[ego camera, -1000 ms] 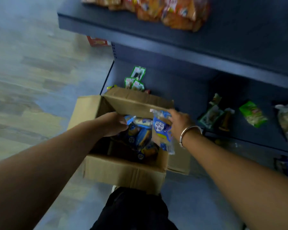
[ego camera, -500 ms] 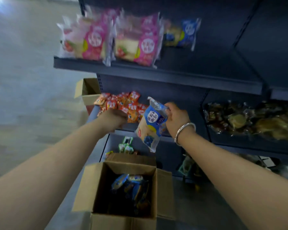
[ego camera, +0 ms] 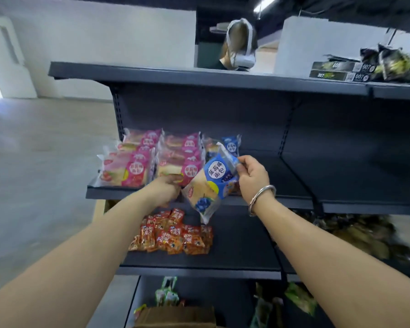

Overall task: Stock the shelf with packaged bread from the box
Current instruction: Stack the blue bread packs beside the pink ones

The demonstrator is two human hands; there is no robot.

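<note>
The right hand [ego camera: 251,177] still pinches the blue plastic-wrapped bread packet [ego camera: 211,185], now raised to the dark metal shelf [ego camera: 270,197]. The left hand [ego camera: 165,189], curled, now touches the pink bread packets [ego camera: 175,164]; the cardboard box [ego camera: 175,317] has dropped to the frame's bottom edge.

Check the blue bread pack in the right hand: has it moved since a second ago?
Yes. The blue bread pack, pinched by the right hand, has gone up from the box to the shelf holding the pink bread packs.

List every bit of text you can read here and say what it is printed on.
"蓝莓味面包": blue bread pack in the right hand.
"草莓味面包": front pink bread pack on the shelf.
"007": flat black boxes on the top shelf.
Orange snack packets: print too blurred to read.
</note>
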